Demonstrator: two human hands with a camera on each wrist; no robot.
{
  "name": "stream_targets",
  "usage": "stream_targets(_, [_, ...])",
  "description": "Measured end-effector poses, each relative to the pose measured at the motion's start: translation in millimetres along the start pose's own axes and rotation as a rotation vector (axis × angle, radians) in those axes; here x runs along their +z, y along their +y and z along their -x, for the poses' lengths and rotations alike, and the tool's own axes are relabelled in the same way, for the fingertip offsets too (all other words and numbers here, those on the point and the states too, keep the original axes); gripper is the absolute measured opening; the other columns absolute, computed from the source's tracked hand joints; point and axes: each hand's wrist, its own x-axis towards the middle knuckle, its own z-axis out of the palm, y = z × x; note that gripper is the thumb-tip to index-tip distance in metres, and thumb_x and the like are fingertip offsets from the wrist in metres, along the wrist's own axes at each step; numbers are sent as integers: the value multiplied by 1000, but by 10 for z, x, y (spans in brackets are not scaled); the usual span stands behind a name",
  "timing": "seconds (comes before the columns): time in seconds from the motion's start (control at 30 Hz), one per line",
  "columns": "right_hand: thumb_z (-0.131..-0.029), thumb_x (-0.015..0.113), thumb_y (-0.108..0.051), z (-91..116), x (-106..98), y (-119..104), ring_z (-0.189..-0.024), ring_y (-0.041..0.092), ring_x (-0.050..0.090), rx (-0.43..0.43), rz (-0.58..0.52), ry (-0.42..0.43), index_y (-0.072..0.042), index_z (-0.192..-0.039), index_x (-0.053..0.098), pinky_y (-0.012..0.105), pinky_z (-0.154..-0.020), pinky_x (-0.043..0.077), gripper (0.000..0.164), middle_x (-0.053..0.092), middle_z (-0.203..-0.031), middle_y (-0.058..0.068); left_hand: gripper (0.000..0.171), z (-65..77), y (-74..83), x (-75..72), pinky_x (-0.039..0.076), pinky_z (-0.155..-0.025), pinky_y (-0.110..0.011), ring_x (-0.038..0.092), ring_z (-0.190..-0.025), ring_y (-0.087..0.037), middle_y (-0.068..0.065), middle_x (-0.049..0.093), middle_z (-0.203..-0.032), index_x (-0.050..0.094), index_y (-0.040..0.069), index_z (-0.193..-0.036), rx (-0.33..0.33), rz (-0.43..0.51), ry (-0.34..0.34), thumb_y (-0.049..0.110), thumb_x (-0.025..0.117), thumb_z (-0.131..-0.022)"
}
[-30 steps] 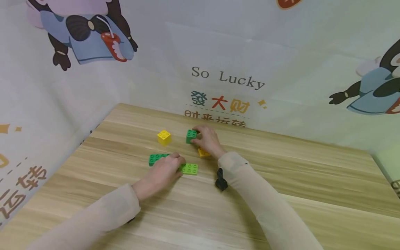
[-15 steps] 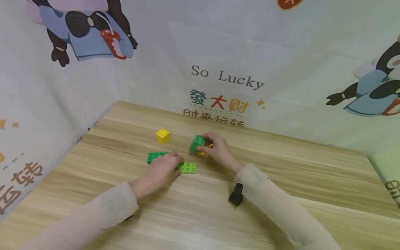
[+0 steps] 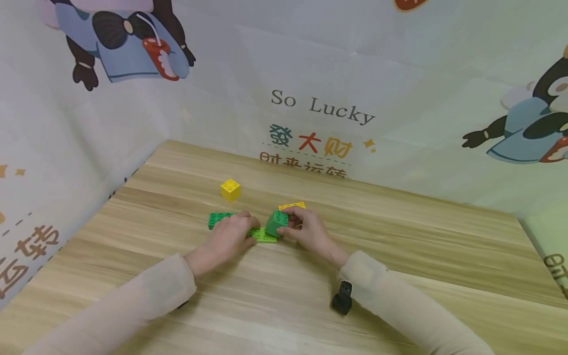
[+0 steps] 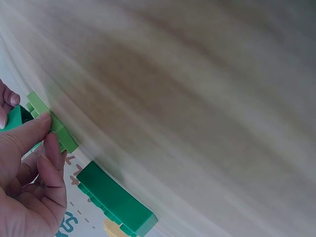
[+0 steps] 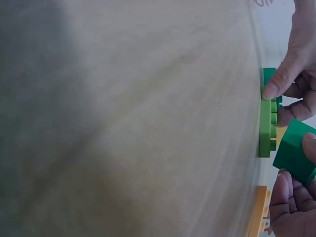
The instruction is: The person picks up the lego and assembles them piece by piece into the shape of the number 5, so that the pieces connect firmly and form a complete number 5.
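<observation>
A flat light green building brick (image 3: 265, 236) lies on the table, its studs up. My left hand (image 3: 230, 238) pinches its left end between thumb and fingers. Tilted over its right end is a square green building brick (image 3: 277, 223), which my right hand (image 3: 312, 233) grips from the right side. In the right wrist view the green brick (image 5: 296, 150) sits close beside the studs of the light green brick (image 5: 265, 126). The left wrist view has the left thumb lying along the light green brick (image 4: 61, 129).
A longer dark green brick (image 3: 217, 220) lies just left of the left hand, partly hidden by it. Farther back stands a yellow cube brick (image 3: 230, 190). Behind the right hand is a flat orange-yellow brick (image 3: 291, 205). A printed cloth (image 3: 222, 98) hangs along the table's back edge.
My right hand has brought the square green brick toward me, from the back of the table to over the light green brick, tilting it. The left hand has kept its hold.
</observation>
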Motion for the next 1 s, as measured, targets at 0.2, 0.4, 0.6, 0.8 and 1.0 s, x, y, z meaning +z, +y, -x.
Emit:
stream_targets(0.2, [-80,72,-3,14,38,20,-83,20,61,8,-11,1,7,-114,58,24,-72,53,37,65,-99,19,28,-5,-6,22,54,-69,-36,64,-82,-24,-12,64,-94,68,1,-101,-3,6,-1,9,77,-76])
stream_targets(0.4, [-81,72,-4,15,68,32,-83,20,62,-13,-10,0,6,-113,60,24,-72,53,36,66,-100,18,26,-19,-9,23,54,-70,-36,64,-83,-24,-14,66,-94,68,0,-98,20,4,17,8,77,-75])
stream_targets(0.6, [-81,72,-4,11,75,35,-84,21,62,-25,-4,-16,6,-115,59,26,-73,54,38,66,-100,19,25,-20,-13,29,54,-70,-36,64,-83,-23,-13,67,-92,68,0,-96,28,6,30,8,78,-75])
stream_targets(0.8, [-81,72,-4,4,85,11,-81,18,61,-38,10,-36,5,-113,61,22,-71,53,36,66,-98,18,24,-23,-15,33,54,-69,-35,64,-82,-23,-13,67,-91,69,0,-95,16,6,39,9,79,-74])
stream_targets(1.0, [-80,73,-5,-20,97,-3,-81,18,63,-51,38,-48,5,-112,61,21,-70,53,35,66,-96,17,24,-16,-21,27,54,-70,-36,64,-83,-23,-13,68,-92,69,0,-95,8,1,32,9,78,-75])
